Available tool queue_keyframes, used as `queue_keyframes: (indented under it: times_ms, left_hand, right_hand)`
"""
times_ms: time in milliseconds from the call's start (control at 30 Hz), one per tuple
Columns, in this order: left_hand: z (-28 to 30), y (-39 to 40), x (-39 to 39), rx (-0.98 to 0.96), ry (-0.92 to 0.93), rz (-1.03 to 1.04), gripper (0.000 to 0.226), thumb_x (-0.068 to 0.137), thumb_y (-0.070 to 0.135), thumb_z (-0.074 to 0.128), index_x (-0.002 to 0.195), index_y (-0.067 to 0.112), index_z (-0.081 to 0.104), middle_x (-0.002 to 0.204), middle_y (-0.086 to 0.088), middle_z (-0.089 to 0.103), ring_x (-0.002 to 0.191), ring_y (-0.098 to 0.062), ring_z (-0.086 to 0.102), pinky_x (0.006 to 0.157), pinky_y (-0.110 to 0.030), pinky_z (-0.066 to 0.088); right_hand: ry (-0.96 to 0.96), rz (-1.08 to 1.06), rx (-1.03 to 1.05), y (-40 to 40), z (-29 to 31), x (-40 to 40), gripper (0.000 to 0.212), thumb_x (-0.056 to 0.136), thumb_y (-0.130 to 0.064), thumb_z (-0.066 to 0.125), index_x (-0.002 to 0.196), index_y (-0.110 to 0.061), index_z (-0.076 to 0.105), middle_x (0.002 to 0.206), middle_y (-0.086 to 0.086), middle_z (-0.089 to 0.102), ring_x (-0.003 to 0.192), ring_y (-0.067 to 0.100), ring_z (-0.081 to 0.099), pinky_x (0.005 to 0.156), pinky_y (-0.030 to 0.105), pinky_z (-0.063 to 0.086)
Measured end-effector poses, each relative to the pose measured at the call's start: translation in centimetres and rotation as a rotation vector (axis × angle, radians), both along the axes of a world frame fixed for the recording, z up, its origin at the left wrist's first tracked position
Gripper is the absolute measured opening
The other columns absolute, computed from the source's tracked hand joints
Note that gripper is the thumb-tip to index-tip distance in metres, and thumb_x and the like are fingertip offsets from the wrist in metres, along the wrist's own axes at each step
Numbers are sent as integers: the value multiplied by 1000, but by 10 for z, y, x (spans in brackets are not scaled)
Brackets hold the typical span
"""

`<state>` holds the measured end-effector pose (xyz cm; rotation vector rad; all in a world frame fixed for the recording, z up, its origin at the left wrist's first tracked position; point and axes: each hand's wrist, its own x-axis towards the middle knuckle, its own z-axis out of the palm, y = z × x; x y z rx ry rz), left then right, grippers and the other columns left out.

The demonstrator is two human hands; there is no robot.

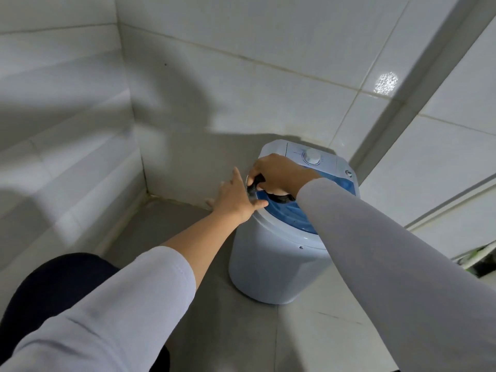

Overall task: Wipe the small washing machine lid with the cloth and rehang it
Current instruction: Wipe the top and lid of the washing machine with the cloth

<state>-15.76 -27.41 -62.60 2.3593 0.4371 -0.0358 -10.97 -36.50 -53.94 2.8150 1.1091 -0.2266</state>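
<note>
A small white washing machine (271, 264) stands on the grey floor near the tiled corner. Its round blue lid (290, 214) is partly covered by my arms. My right hand (276, 174) is closed around a dark cloth (256, 183) and presses it on the lid's left rim. More of the dark cloth shows under my palm. My left hand (236, 197) lies flat against the machine's left edge, fingers spread, thumb resting on the rim. A white dial (312, 157) sits on the control panel behind the lid.
White tiled walls (241, 76) close in behind and to the left of the machine. A wall also runs along the right. A green and white object (480, 253) lies at the right edge. My dark-clad knee (53, 285) is at lower left.
</note>
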Motion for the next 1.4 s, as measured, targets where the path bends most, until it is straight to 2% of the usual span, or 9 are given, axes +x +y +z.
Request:
queue_keyframes:
  times_ms: [167, 300, 600, 1000, 1400]
  left_hand:
    - [4, 1, -2, -4, 39, -30, 117, 76, 55, 70, 152, 19, -12, 161, -8, 15, 149, -29, 8, 113, -64, 15]
    - [10, -1, -5, 35, 71, -37, 118, 75, 56, 69, 151, 21, -13, 161, -7, 12, 149, -29, 6, 113, -65, 14]
    - [18, -4, -4, 150, 114, -46, 116, 75, 59, 68, 152, 20, -9, 160, -9, 17, 148, -31, 13, 111, -65, 20]
    - [22, -5, -5, 189, 132, -43, 115, 75, 60, 67, 152, 19, -8, 160, -8, 15, 148, -31, 12, 111, -65, 20]
    - [18, -6, -2, 195, 112, -31, 115, 76, 57, 68, 152, 17, -7, 160, -10, 14, 148, -33, 12, 112, -66, 19]
  right_hand:
    - [-5, -7, -11, -9, -8, 2, 27, 88, -11, 57, 106, -27, 70, 115, 0, 65, 109, 20, 58, 85, 25, 42]
    - [-30, -23, -27, -18, -9, 2, 30, 90, -10, 54, 111, -27, 69, 118, 1, 62, 111, 21, 56, 89, 28, 43]
    - [-19, -93, -38, -48, -9, 2, 28, 90, -11, 56, 111, -25, 68, 118, 2, 64, 114, 22, 53, 92, 30, 43]
    - [-38, -143, -12, -84, -8, -1, 30, 89, -8, 56, 108, -25, 71, 116, 1, 64, 107, 22, 56, 80, 22, 37]
    - [-25, -273, 44, -138, -10, -10, 26, 87, -9, 59, 107, -21, 72, 117, 0, 63, 113, 23, 52, 86, 22, 36]
